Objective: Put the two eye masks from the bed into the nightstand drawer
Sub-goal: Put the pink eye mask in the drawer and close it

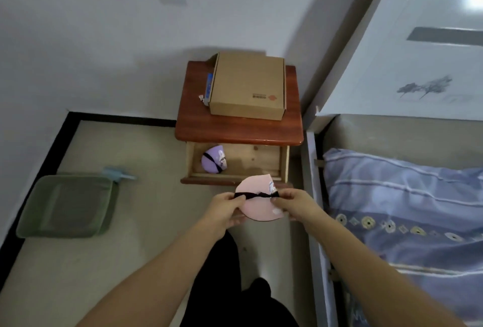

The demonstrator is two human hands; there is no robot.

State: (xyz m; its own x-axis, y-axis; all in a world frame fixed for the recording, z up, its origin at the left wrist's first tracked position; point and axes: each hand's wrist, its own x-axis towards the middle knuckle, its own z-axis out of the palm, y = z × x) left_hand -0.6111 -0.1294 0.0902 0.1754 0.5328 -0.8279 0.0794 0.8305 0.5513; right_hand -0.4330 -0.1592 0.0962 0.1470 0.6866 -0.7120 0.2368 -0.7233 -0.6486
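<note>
A folded pink eye mask (pixel 257 205) with a black strap is held between my two hands, just in front of the open nightstand drawer (pixel 236 160). My left hand (pixel 226 209) pinches its left edge and strap. My right hand (pixel 294 202) pinches the strap on the right. A folded purple eye mask (pixel 214 162) with a black strap lies inside the drawer at its left end. The rest of the drawer's wooden floor is bare.
A cardboard box (pixel 247 86) sits on the red-brown nightstand top (pixel 239 129). The bed with a blue patterned pillow (pixel 407 204) runs along the right. A green basket (pixel 66 205) stands on the floor at left. My dark-clothed legs are below.
</note>
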